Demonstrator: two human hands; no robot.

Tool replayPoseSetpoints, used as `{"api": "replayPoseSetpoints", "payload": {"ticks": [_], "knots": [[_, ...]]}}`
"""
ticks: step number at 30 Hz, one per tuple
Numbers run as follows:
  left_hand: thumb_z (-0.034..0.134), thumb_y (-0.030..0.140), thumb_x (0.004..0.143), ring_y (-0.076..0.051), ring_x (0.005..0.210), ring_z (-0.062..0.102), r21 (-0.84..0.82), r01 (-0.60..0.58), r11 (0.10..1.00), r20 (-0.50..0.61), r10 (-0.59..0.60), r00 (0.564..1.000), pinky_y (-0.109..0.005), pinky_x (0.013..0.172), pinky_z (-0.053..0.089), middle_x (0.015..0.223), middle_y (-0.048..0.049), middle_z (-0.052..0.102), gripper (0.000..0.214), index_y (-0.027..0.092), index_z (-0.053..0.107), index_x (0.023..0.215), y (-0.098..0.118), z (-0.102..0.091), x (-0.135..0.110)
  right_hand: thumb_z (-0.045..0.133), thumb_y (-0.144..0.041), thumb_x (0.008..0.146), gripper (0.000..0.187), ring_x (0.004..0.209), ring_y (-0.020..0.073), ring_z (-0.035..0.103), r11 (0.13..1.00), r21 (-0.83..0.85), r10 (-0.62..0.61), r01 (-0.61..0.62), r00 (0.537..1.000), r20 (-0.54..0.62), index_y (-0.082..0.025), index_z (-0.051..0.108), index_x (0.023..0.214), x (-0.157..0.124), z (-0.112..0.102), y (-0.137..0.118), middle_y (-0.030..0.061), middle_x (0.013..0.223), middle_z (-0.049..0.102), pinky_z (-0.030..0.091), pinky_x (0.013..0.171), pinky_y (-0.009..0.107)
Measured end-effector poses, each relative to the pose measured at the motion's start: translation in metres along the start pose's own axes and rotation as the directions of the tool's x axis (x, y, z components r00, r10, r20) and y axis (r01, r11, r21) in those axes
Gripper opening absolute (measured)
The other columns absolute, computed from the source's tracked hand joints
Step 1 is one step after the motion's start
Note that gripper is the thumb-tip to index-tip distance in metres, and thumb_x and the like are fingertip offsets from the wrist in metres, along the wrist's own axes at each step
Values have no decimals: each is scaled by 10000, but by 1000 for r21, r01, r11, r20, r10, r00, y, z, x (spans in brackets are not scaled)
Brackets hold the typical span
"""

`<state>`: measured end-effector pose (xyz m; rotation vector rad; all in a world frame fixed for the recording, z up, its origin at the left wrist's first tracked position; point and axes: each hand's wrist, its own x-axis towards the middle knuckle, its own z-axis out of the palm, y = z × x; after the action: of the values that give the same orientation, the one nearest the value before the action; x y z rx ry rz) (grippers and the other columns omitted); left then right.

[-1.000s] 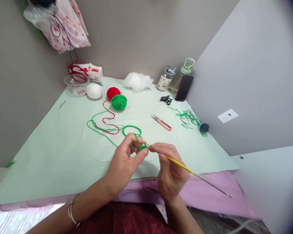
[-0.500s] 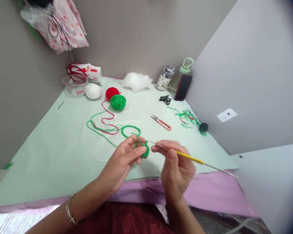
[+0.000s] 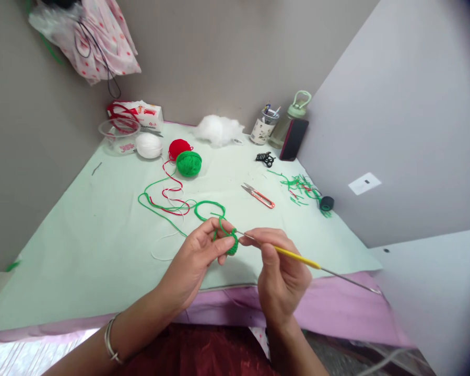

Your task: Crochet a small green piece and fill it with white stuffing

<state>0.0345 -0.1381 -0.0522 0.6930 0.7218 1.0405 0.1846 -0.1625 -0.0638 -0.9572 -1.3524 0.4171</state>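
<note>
My left hand (image 3: 203,250) pinches a small green crochet piece (image 3: 232,245) between thumb and fingers, above the table's front part. Green yarn runs over its index finger. My right hand (image 3: 282,274) is closed around a crochet hook (image 3: 297,256) with a yellow handle and metal ends. The hook's left tip meets the top edge of the green piece; whether it is inside a stitch I cannot tell. Behind the hands lies a loop of green yarn (image 3: 210,202). Farther back sits a green yarn ball (image 3: 189,164), touching a red yarn ball (image 3: 179,150).
Orange-handled thread snips (image 3: 258,196) lie beyond my right hand. Green yarn scraps (image 3: 297,186) and a black roll (image 3: 327,203) are at right. At the back stand a white yarn ball (image 3: 149,145), a plastic tub (image 3: 119,137), white stuffing (image 3: 218,130), a pen cup (image 3: 263,128) and a bottle (image 3: 284,125).
The hook has moved slightly left with my right hand, and its tip, apart from the green piece before, now touches its top edge. My left hand stays nearly in place.
</note>
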Motion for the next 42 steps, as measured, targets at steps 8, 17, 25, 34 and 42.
{"api": "replayPoseSetpoints", "payload": {"ticks": [8, 17, 25, 34, 42], "knots": [[873, 267, 859, -84, 707, 508, 45, 14, 999, 115, -19, 993, -188, 532, 339, 838, 47, 564, 684, 323, 583, 1477, 5, -3, 0, 667, -139, 995, 208, 924, 208, 734, 995, 103, -1, -16, 987, 159, -273, 799, 1084, 4, -6, -1, 43, 952, 794, 606, 809, 356], [819, 254, 898, -72, 689, 584, 45, 20, 999, 157, -27, 987, -254, 725, 480, 935, 35, 642, 683, 271, 533, 1518, 8, -2, -1, 680, -164, 998, 220, 888, 186, 734, 974, 189, 101, -121, 989, 112, -310, 827, 1073, 7, -6, 9, 33, 959, 800, 598, 782, 329], [803, 261, 895, -124, 797, 554, 125, -48, 991, 55, 41, 998, -262, 682, 438, 921, 13, 615, 522, 242, 632, 1388, 7, -3, 1, 656, -319, 1033, 176, 674, 134, 688, 862, 361, 332, -355, 935, 127, -238, 790, 953, 13, -4, 11, 19, 850, 765, 575, 643, 276], [815, 247, 891, -126, 826, 526, 290, -127, 949, -10, 136, 991, -280, 819, 441, 932, 30, 587, 494, 299, 666, 1360, 5, -6, -2, 487, -175, 1087, 249, 799, 154, 730, 999, 26, 38, -44, 978, 204, -250, 723, 1120, 9, -12, 2, 30, 952, 765, 599, 767, 321], [893, 268, 820, -61, 634, 485, -42, 106, 993, 36, -105, 994, -246, 748, 448, 831, 57, 624, 634, 220, 638, 1398, 6, -2, -1, 617, -90, 990, 317, 985, 224, 739, 869, -299, -334, 393, 914, 232, -257, 767, 1215, -2, -9, 12, 98, 1086, 754, 620, 782, 342]]}}
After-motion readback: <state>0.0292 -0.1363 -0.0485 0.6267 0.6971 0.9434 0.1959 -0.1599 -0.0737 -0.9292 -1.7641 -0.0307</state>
